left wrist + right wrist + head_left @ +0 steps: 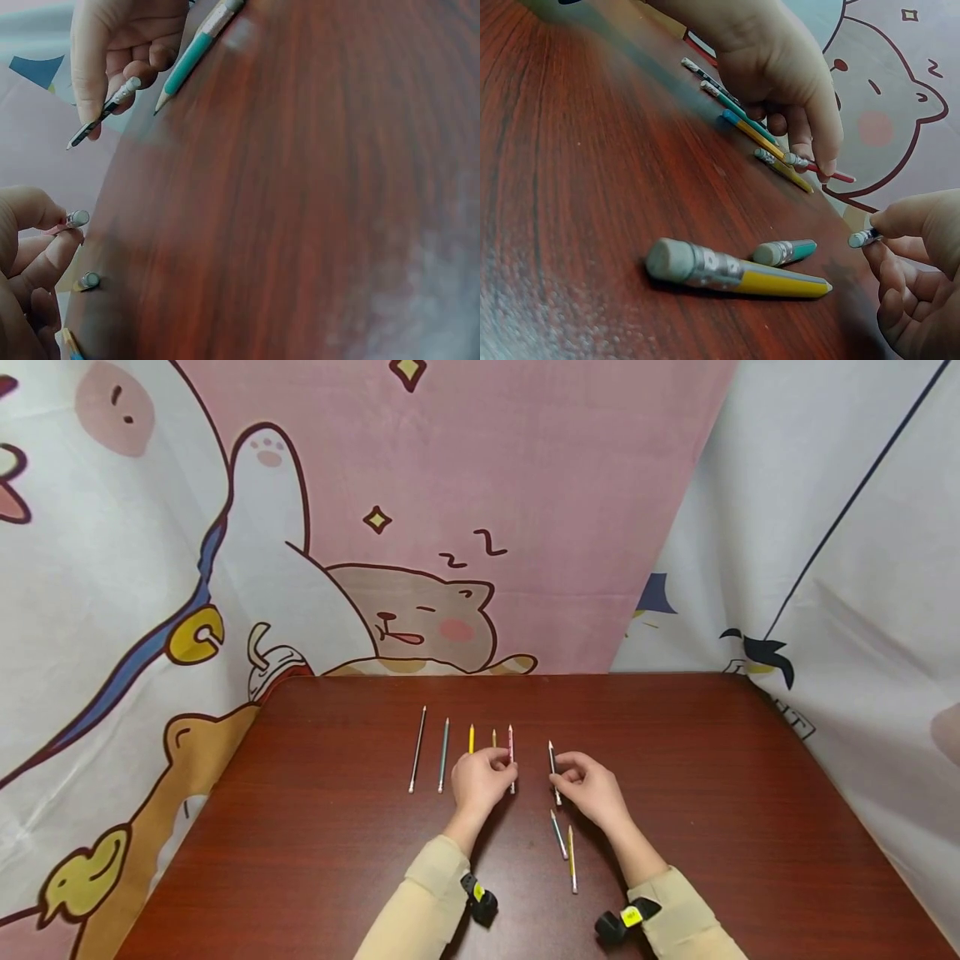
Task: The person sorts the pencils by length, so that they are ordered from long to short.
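Note:
My left hand pinches a pink-red pencil between thumb and fingertips, its white eraser end toward me. To the right, my right hand holds a black patterned pencil the same way, tip pointing away. Beside and under the left hand lies a row of pencils: a dark one, a teal one, a yellow one with a blue end, and a gold one. The left hand partly hides the last two. Nearer me, below the right hand, lie a short teal pencil and a yellow pencil.
All of this is on a reddish-brown wooden table. A printed cloth with cartoon animals hangs behind its far edge and along the sides. Each sleeve carries a small black wrist camera.

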Demonstrator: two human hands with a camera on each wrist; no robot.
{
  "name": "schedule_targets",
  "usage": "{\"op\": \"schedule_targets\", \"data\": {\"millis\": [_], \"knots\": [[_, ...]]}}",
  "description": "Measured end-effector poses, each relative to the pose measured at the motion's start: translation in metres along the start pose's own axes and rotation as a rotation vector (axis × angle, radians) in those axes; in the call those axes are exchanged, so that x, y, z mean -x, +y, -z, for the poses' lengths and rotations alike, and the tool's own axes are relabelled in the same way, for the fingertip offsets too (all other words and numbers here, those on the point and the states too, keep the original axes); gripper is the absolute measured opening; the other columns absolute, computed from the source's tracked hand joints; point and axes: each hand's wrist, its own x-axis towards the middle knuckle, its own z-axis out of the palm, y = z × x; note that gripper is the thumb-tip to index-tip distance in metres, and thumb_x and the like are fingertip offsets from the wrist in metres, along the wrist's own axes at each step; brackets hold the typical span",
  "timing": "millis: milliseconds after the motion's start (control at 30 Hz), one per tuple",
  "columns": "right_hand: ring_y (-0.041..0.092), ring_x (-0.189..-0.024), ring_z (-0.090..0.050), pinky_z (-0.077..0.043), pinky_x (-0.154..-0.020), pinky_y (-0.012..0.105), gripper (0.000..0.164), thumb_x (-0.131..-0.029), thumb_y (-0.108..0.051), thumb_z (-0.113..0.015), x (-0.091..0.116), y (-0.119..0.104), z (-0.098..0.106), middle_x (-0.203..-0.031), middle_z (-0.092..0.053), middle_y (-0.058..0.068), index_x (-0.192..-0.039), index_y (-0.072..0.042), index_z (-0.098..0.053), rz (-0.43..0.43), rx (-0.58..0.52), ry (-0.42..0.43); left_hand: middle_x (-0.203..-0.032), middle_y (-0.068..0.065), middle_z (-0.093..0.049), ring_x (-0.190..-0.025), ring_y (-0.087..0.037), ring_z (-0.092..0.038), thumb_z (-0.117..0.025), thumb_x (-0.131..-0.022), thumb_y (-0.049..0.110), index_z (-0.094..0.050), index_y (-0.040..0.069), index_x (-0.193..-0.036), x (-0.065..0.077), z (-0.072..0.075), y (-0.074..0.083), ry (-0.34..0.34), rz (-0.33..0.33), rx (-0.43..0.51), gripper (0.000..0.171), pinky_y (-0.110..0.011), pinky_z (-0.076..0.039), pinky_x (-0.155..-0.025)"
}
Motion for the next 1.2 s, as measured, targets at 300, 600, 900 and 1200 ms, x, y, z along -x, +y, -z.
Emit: {"op": "schedule_targets", "data": {"millis": [300, 600, 900, 1200], "knots": [[0.012, -0.068, -0.06, -0.044, -0.063, 0.029, 0.027, -0.085, -0.012, -0.076, -0.002, 0.004, -0.001, -0.076, -0.069, 0.001, -0.11, -0.004, -0.068, -0.001, -0.006, 0.006, -0.064, 0.016, -0.066, -0.072, -0.016, -0.064, -0.077, -0.073, 0.027, -0.081, 0.021, -0.092, 0.0, -0.009, 0.002, 0.049, -0.036, -0.096, 0.02, -0.039, -0.045, -0.073], [0.012, -0.068, -0.06, -0.044, -0.064, 0.03, 0.027, -0.085, -0.013, -0.076, -0.003, 0.004, -0.002, -0.076, -0.068, 0.0, -0.11, -0.004, -0.069, -0.013, -0.006, 0.008, -0.064, 0.014, -0.066, -0.072, -0.019, -0.06, -0.078, -0.072, 0.027, -0.081, 0.021, -0.091, 0.002, -0.015, 0.002, 0.065, -0.032, -0.142, 0.019, -0.038, -0.041, -0.07], [0.013, -0.069, -0.06, -0.045, -0.065, 0.032, 0.027, -0.086, -0.014, -0.075, -0.004, 0.003, -0.003, -0.077, -0.068, 0.0, -0.111, -0.004, -0.069, -0.019, 0.004, 0.004, -0.069, 0.01, -0.07, -0.073, -0.021, -0.06, -0.08, -0.073, 0.027, -0.081, 0.021, -0.089, 0.001, -0.02, 0.001, 0.071, -0.058, -0.186, 0.018, -0.039, -0.039, -0.068], [0.014, -0.071, -0.061, -0.046, -0.067, 0.032, 0.028, -0.086, -0.014, -0.075, -0.005, 0.004, -0.004, -0.077, -0.069, 0.0, -0.111, -0.003, -0.068, -0.016, 0.005, 0.015, -0.069, 0.01, -0.071, -0.072, -0.021, -0.06, -0.081, -0.072, 0.027, -0.082, 0.021, -0.086, -0.001, -0.02, 0.001, 0.08, -0.1, -0.252, 0.016, -0.038, -0.038, -0.065]]}}
